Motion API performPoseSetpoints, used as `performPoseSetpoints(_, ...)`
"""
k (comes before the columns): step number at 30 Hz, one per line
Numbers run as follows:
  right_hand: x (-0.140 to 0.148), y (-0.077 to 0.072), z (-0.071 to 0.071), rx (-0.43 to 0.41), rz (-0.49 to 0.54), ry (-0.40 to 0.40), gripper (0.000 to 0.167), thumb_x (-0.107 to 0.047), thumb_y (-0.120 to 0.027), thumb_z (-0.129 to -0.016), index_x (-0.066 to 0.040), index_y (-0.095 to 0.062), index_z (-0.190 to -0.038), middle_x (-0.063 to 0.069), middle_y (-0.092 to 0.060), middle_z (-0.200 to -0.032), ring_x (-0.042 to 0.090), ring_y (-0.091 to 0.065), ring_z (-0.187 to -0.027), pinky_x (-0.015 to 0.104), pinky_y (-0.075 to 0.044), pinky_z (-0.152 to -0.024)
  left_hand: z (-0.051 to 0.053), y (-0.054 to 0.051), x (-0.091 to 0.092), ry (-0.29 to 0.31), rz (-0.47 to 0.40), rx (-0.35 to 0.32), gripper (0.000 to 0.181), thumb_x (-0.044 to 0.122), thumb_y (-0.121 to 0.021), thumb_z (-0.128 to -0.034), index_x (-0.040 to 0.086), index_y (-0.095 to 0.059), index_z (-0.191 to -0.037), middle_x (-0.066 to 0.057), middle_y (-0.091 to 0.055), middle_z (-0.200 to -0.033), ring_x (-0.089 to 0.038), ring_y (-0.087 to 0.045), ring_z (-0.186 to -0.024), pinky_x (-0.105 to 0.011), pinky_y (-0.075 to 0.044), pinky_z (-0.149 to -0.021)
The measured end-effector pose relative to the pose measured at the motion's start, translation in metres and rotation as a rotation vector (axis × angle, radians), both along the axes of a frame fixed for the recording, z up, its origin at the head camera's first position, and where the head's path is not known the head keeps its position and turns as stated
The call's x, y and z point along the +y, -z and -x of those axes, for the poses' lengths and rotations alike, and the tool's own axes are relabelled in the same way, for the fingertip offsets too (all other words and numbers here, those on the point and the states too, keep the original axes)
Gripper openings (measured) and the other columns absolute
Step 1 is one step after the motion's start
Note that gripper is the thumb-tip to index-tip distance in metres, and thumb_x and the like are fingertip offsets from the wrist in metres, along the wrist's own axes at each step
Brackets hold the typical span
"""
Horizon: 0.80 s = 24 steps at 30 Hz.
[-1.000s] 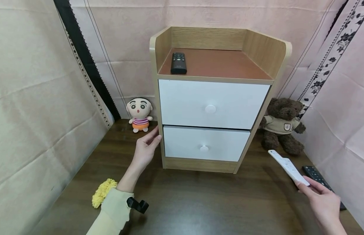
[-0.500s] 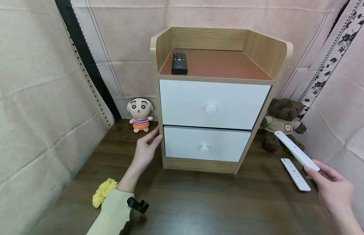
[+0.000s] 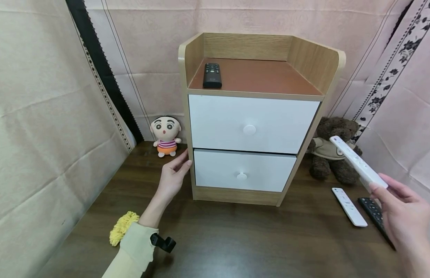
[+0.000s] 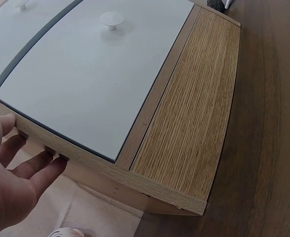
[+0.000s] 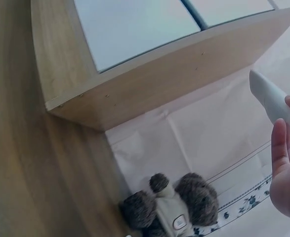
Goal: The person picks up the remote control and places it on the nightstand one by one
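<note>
My left hand (image 3: 172, 175) touches the left side of a wooden cabinet (image 3: 236, 196). In the left wrist view its fingertips rest on the side panel, and the thumb lies at the front edge. My right hand (image 3: 402, 210) pinches a white remote control (image 3: 357, 160) near its lower end, holding it raised and tilted right of the cabinet. Below it, a second white remote (image 3: 349, 207) and a black remote (image 3: 374, 218) lie on the table. In the right wrist view, the held remote (image 5: 273, 98) is seen from its side, between thumb and fingers.
Another black remote (image 3: 212, 75) lies on the cabinet's brown top shelf. Both white drawers, upper (image 3: 218, 123) and lower (image 3: 215, 170), are pushed in. A doll (image 3: 165, 135) stands left, a teddy bear (image 3: 326, 150) sits right, and a yellow yarn bundle (image 3: 122, 227) lies beside my left forearm.
My right hand has lifted the held white remote up and to the right. The second white remote, out of view at first, now shows on the table. My left hand has stayed put.
</note>
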State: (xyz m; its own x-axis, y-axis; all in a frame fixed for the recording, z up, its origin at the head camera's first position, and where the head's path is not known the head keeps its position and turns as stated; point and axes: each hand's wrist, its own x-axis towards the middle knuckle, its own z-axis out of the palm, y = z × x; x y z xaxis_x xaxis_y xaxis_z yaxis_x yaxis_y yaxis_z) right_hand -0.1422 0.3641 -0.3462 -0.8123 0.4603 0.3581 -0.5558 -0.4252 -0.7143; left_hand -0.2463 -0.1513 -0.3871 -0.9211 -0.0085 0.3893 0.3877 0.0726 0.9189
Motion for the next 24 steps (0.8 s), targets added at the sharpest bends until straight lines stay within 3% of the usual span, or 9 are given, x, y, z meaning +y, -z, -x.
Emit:
performPoseSetpoints(8,-0.011,-0.019,0.002,0.097,0.055,-0.008,0.038,0.040,-0.049,-0.081,0.024,-0.065,-0.112,0.025,-0.072,-0.094,0.025,-0.066,-0.062,0.028,-0.060,-0.061,0.000,0.000,0.000,-0.005,0.012,-0.006,0.044,0.008,-0.062,-0.1034,0.001,-0.054,-0.147,-0.014,-0.057,-0.146,-0.024,-0.056,-0.128,-0.020,-0.049,-0.096)
performPoseSetpoints(14,-0.024,-0.028,0.000,0.195,0.110,-0.003,0.040,0.042,-0.047,-0.079,0.029,-0.059,-0.116,0.030,-0.067,-0.110,0.032,-0.068,-0.082,0.030,-0.059,-0.058,-0.001,-0.002,0.000,0.001,0.013,-0.004,0.044,0.009,-0.062,-0.1035,0.002,-0.054,-0.147,-0.013,-0.057,-0.146,-0.023,-0.056,-0.128,-0.020,-0.049,-0.098)
performPoseSetpoints(24,-0.048,-0.050,0.001,0.278,0.132,0.014,0.044,0.047,-0.051,-0.072,0.033,-0.055,-0.113,0.037,-0.068,-0.097,0.037,-0.069,-0.080,0.031,-0.058,-0.053,-0.001,-0.001,0.000,-0.005,0.012,-0.002,0.044,0.007,-0.061,-0.1037,0.001,-0.054,-0.147,-0.015,-0.057,-0.146,-0.023,-0.057,-0.127,-0.019,-0.049,-0.096)
